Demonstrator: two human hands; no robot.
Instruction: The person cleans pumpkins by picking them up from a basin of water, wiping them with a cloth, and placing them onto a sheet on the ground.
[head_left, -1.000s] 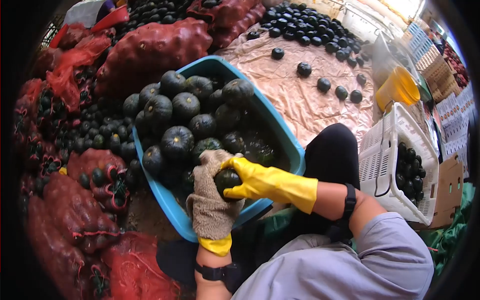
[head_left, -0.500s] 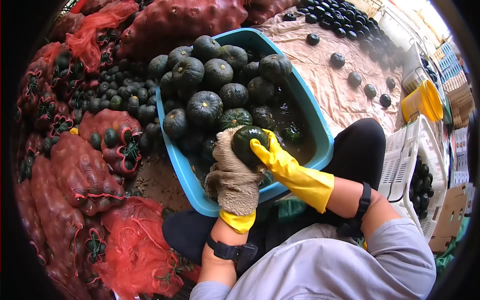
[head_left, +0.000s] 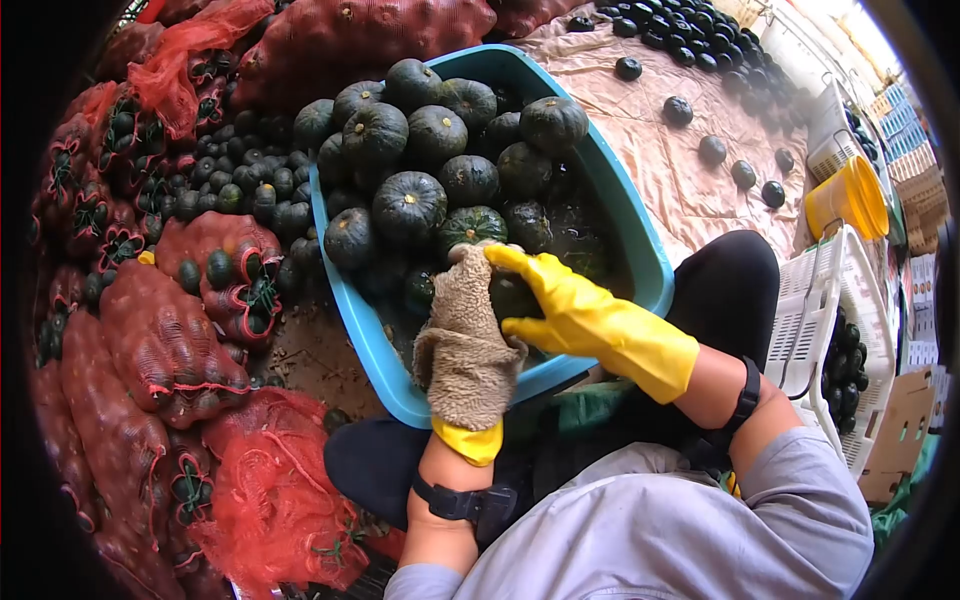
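A small dark green pumpkin (head_left: 511, 296) is between my two hands over the near part of a blue tub (head_left: 648, 262); much of it is hidden. My right hand (head_left: 580, 305), in a yellow rubber glove, has its thumb and fingers round the pumpkin's right side. Against the left side is my left hand (head_left: 468, 335), covered by a rough beige cloth mitt (head_left: 465, 370) over a yellow glove, so its fingers are hidden. Beyond my hands, several wet green pumpkins (head_left: 409, 208) are heaped in the tub, with dark water (head_left: 590, 235) at the right.
Red mesh sacks (head_left: 165, 335) crowd the left side, beside a pile of small dark pumpkins (head_left: 235, 185). A tan sheet (head_left: 650, 150) with scattered pumpkins spreads at the back right. On the right are a yellow bucket (head_left: 848, 198) and a white crate (head_left: 800, 320).
My right hand has shifted slightly right, its fingers more spread round the pumpkin. The pumpkin is lower and more hidden behind the mitt, whose tip now curls over its top.
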